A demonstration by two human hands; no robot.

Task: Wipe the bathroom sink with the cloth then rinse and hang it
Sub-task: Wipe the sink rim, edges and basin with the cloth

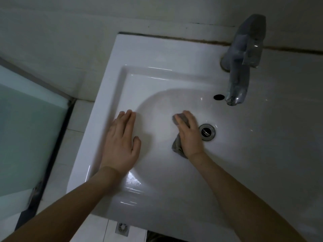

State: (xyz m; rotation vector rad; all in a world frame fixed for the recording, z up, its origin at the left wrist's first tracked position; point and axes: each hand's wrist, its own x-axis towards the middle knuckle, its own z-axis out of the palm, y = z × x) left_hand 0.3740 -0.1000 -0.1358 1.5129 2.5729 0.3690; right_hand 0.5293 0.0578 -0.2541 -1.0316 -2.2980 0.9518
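Observation:
A white bathroom sink [157, 55] fills the middle of the view. My right hand [189, 135] presses a grey cloth [177, 145] flat against the inside of the basin, just left of the metal drain [207, 132]. Parts of the cloth stick out above my fingers and below my palm. My left hand [120, 144] lies flat with fingers spread on the left slope of the basin, holding nothing. A chrome tap [241, 67] stands at the back right, its spout over the overflow hole [218, 97]. No water runs from it.
A frosted glass panel [26, 137] in a dark frame stands to the left of the sink. White floor tiles and a floor drain [122, 228] show below the sink's front edge. A tiled wall [70, 23] runs behind the sink.

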